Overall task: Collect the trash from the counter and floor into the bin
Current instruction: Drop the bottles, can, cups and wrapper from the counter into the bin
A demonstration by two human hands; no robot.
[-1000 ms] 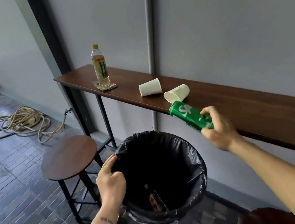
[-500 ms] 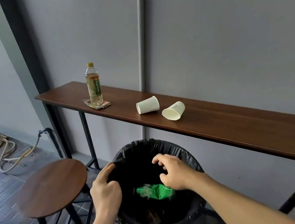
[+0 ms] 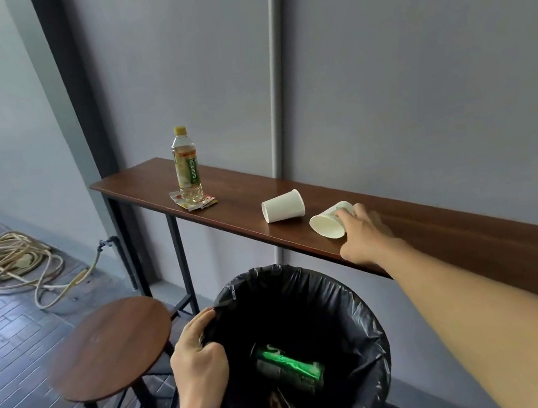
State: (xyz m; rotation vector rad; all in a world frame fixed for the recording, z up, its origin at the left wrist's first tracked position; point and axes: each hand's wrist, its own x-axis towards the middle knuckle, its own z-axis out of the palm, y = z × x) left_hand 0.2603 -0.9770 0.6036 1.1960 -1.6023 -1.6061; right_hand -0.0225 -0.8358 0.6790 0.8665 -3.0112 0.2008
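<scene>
A bin lined with a black bag (image 3: pixel 360 298) stands below the counter (image 3: pixel 456 239). A green can (image 3: pixel 288 367) lies inside it on other scraps. My left hand (image 3: pixel 197 355) grips the bag's rim on the near left. My right hand (image 3: pixel 363 235) rests on the counter with its fingers curled over the base end of a white paper cup (image 3: pixel 327 225), which lies on its side. A second paper cup (image 3: pixel 282 206) lies just left of it. Further left, a clear bottle (image 3: pixel 187 170) of yellow drink stands on a flat wrapper (image 3: pixel 194 203).
A round wooden stool (image 3: pixel 107 344) stands left of the bin, close to my left hand. A coiled hose (image 3: pixel 10 264) lies on the tiled floor at far left. A grey pipe (image 3: pixel 277 99) runs down the wall behind the counter.
The green can left my right hand and dropped into the bin. My right hand then went up to the counter and closed on the right paper cup. My left hand stayed on the rim.
</scene>
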